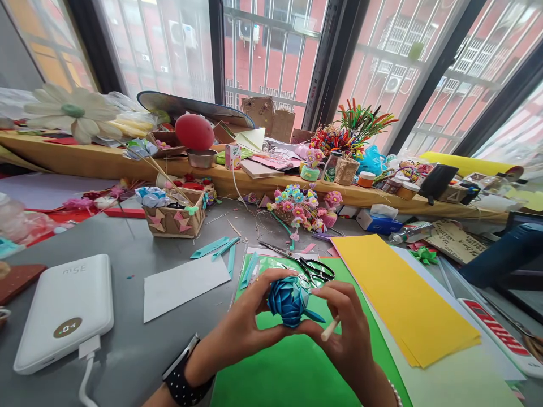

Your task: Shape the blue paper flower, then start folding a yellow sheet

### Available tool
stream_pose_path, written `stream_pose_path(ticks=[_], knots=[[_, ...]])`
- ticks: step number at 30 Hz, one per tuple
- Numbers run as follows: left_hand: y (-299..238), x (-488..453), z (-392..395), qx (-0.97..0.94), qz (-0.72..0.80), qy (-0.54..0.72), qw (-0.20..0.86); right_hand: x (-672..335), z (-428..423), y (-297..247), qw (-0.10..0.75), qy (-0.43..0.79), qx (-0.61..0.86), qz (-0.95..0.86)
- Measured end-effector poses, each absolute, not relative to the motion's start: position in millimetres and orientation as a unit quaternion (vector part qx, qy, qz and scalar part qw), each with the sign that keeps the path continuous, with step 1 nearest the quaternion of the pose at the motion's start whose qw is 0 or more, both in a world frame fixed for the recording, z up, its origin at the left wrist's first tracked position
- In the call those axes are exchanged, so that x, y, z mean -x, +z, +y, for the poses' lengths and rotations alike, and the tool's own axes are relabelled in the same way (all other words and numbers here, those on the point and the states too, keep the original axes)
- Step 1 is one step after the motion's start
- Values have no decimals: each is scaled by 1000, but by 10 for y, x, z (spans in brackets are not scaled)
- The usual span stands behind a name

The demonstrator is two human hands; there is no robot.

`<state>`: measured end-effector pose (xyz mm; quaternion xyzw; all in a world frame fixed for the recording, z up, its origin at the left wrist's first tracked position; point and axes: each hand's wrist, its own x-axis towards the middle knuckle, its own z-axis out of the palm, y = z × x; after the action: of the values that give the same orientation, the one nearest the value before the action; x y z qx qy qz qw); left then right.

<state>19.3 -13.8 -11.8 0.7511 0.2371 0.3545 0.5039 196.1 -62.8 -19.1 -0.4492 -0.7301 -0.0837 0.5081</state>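
Note:
Both my hands hold a blue folded-paper flower [289, 302] above a green paper sheet [292, 367] near the table's front edge. My left hand [246, 322] cups its left side, with thumb and fingers wrapped around it. My right hand [345, 328] pinches its right side and also holds a thin wooden stick [330, 329] between the fingers. A loose blue petal strip sticks out toward the right hand. Black-handled scissors [311, 267] lie just behind the flower on the green sheet.
A stack of yellow paper [399, 294] lies to the right, a grey sheet [182, 285] and a white power bank [63, 308] to the left. Teal paper strips [218, 247], a cardboard basket [176, 217] and paper flowers [297, 206] crowd the back. Another person's blue sleeve [500, 254] reaches in at right.

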Motion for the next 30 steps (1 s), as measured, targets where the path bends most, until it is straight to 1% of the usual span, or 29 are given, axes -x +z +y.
stream_pose_path(ticks=[10,19,22,27,30], knots=[[-158,-165,-129,-763,233,343,496,-1962,-642,-232,433,-77,457,-773],[-149,-195,-103,-732,249,356,525,-1944,-610,-253,443,-93,459,-764],[-163,-218,-76,-697,276,360,555,-1948,-614,-251,447,-82,465,-760],[-190,-249,-20,-617,290,392,618,-1952,-630,-249,492,-43,509,-705],[-200,-254,2,-587,279,390,652,-1938,-615,-245,482,-49,498,-720]])
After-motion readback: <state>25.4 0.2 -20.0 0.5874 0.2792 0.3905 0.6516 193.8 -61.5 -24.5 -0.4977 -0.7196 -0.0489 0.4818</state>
